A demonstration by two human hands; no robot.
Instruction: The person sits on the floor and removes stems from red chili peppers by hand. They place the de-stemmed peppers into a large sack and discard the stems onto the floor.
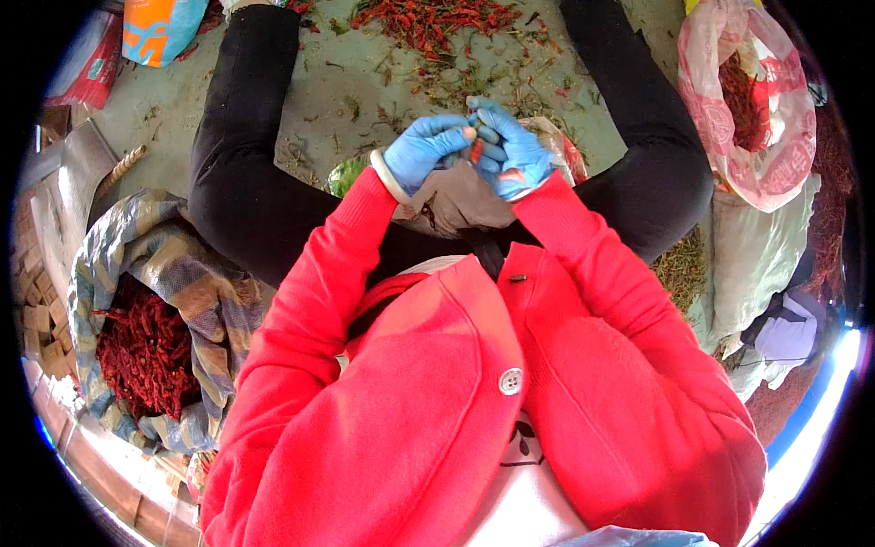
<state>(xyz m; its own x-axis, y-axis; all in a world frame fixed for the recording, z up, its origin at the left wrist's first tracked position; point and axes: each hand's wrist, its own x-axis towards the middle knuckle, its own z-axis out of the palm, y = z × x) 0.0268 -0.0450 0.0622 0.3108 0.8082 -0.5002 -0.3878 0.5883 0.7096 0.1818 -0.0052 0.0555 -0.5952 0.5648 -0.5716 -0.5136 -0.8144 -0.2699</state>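
Note:
My left hand (425, 152), in a blue glove with a bare or torn thumb tip, is raised over my lap, and its thumb and forefinger meet at the stem end of a red chili pepper (476, 152). My right hand (509, 147), gloved in blue too and torn near the palm, has its fingers curled around the same pepper from the other side. Beneath both hands a greyish-brown cloth (458, 198) lies across my lap. On the floor ahead, between my black-trousered legs, is a heap of red chili peppers (437, 24) with green stems scattered around it.
A checked woven sack (205, 273) of dried red chilies (147, 349) stands at the left. A pink and white plastic bag (769, 161) holding red chilies is at the upper right, above a whitish sack (759, 260). An orange and blue bag (160, 31) lies at the upper left.

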